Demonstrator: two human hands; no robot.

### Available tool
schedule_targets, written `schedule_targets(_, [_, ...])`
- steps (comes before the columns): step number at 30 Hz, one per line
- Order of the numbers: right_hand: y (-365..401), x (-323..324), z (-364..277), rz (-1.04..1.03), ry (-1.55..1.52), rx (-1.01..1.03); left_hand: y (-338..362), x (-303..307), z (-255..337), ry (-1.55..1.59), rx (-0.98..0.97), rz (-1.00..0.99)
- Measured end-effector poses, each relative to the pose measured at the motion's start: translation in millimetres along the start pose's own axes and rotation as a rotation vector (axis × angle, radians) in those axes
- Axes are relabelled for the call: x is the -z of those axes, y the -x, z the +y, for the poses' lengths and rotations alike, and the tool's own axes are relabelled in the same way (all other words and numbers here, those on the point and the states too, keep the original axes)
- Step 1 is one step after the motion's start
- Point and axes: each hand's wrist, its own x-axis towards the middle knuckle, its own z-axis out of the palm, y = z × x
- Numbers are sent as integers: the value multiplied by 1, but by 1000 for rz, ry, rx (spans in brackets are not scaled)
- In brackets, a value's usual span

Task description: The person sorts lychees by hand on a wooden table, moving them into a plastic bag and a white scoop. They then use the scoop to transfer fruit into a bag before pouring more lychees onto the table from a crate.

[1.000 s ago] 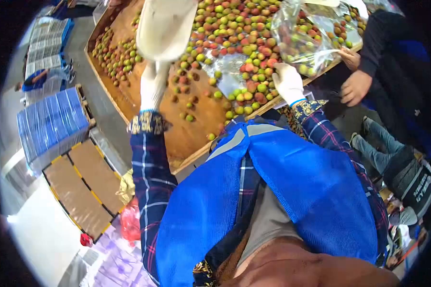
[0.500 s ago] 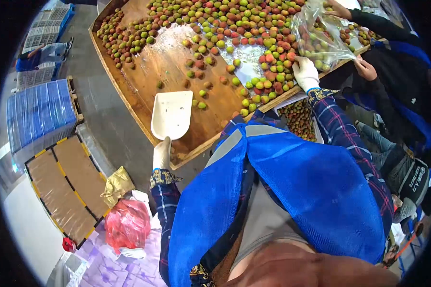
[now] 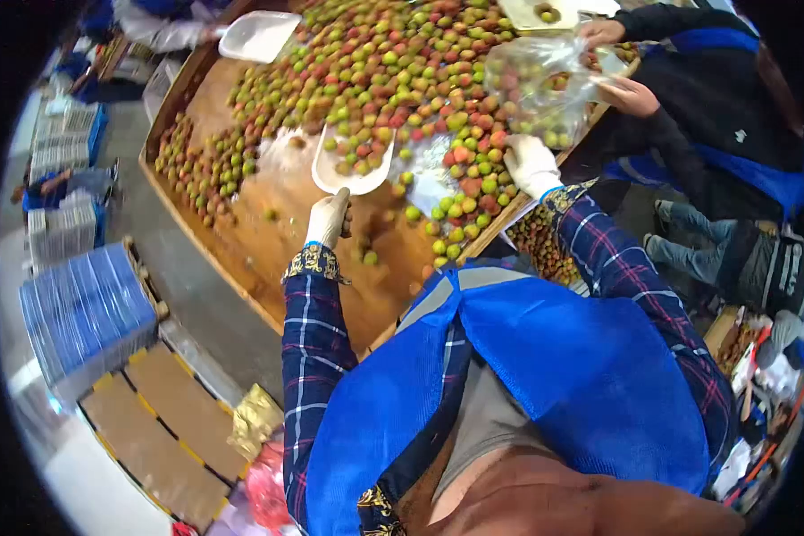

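Observation:
My left hand (image 3: 330, 217), in a pale glove, is closed on the handle of a white scoop (image 3: 353, 181). The scoop's front edge is among the red and green fruits (image 3: 375, 89) on the wooden table (image 3: 304, 241), and several fruits lie in it. My right hand (image 3: 531, 165), also gloved, rests at the fruits by the near right edge of the table. Its fingers are bent and apart against the pile, with no fruit clearly held.
At the right, a co-worker's hands (image 3: 630, 94) hold a clear plastic bag (image 3: 545, 80) with fruits. Another person's scoop (image 3: 261, 36) is at the far left of the table. Blue wrapped stacks (image 3: 89, 308) stand on the floor at the left.
My left hand has pushed the scoop forward into the pile, and fruits are now in it. The other person's scoop has come into view. The view has shifted.

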Motion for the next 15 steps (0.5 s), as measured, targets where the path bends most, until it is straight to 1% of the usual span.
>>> schedule_targets(1, [-4,9,-10,-74,20,-66,-18,-14,19,1,11,-10])
schedule_targets(2, [-5,8,-7,-43,10,-37,-32,-28,43,4,16,-54])
schedule_targets(3, [-3,3,-2,-12,2,-8,-49,-43,63,-21,-5,-89])
schedule_targets(5, [-6,-1,4,-61,-13,-26,-81,-75,100,-77,-121,-178])
schedule_targets(6, [-8,5,2,-95,-43,-50,-95,-91,118,-60,-123,-217])
schedule_targets(7, [-10,13,-3,-124,-74,-68,-116,-107,133,-86,-128,-206])
schedule_targets(9, [-15,22,-11,-226,-85,-145,-124,-142,176,-87,-182,-218])
schedule_targets(10, [-16,25,-15,-216,-62,-138,-130,-158,197,-149,-205,-204])
schedule_targets(11, [-17,33,-20,-265,-68,-167,-138,-171,211,-237,-268,-199])
schedule_targets(13, [-14,25,-9,-228,-97,-136,-154,-204,246,-296,-291,-203])
schedule_targets(14, [-10,25,-9,-189,-95,-117,-176,-219,255,-316,-371,-194])
schedule_targets(15, [-12,20,-4,-265,-95,-140,-183,-232,272,-379,-498,-184])
